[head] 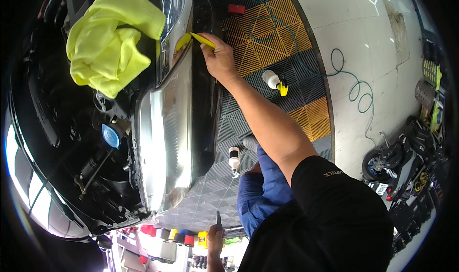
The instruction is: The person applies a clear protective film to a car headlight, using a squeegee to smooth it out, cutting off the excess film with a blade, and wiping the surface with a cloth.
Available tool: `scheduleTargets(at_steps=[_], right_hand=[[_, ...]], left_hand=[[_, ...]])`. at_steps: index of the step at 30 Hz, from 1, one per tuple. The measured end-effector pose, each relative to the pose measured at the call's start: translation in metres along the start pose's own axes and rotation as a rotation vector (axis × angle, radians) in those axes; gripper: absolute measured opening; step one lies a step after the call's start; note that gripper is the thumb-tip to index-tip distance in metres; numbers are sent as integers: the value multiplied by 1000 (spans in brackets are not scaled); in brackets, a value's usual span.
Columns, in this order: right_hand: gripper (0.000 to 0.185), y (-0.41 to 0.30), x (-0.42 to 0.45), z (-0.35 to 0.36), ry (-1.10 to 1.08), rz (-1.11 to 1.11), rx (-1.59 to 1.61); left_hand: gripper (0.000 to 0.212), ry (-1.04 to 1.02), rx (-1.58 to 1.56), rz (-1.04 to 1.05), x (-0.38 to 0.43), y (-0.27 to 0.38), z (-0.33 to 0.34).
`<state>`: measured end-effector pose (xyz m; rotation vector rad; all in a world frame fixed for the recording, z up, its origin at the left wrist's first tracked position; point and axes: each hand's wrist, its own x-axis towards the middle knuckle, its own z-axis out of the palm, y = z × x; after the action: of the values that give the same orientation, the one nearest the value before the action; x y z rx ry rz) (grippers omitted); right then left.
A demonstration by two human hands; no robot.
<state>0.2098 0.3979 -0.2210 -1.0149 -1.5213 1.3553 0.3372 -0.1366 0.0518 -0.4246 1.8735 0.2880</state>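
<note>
My right hand (220,56) pinches a thin yellow plastic squeegee card (203,41). Its tip meets the edge of the glossy trim (175,53) beside the black front bumper (202,110) of a car, and the trim mirrors it. Below that trim in the picture lies the large clear headlight (168,142), bright with reflections. My left hand (215,238), away from the car near the picture's bottom edge, is closed around a slim dark pen-like tool (218,220) that points upward in the picture. A crumpled yellow-green microfiber cloth (107,46) rests over the open engine bay's front edge.
On the tiled floor are a white spray bottle with a yellow trigger (274,81), another spray bottle (234,159), a red block (236,9) and a looping green hose (297,53). A blue reservoir cap (111,136) shows in the engine bay. A motorcycle (398,157) stands at right.
</note>
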Motion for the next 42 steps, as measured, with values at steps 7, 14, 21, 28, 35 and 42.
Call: scheduleTargets(at_steps=[7,14,21,28,35,42], right_hand=[[37,-54,-52,15,-1,190,-169],[30,34,2,12,128,-19,-121],[37,-70,-138,20,-50,52,-219],[48,-107,-432,80,-18,-110,-316],[34,-155,-439,47,-248,81,-321],[34,-199,-536,127,-257,-369,-564]], left_hand=[[21,101,-122,125,2,37,-40],[28,58,-130,125,6,-28,-10],[30,60,-78,293,24,-152,3],[25,133,-292,317,93,-344,-5],[19,194,-322,251,117,-445,-22],[9,284,-613,420,123,-383,-16]])
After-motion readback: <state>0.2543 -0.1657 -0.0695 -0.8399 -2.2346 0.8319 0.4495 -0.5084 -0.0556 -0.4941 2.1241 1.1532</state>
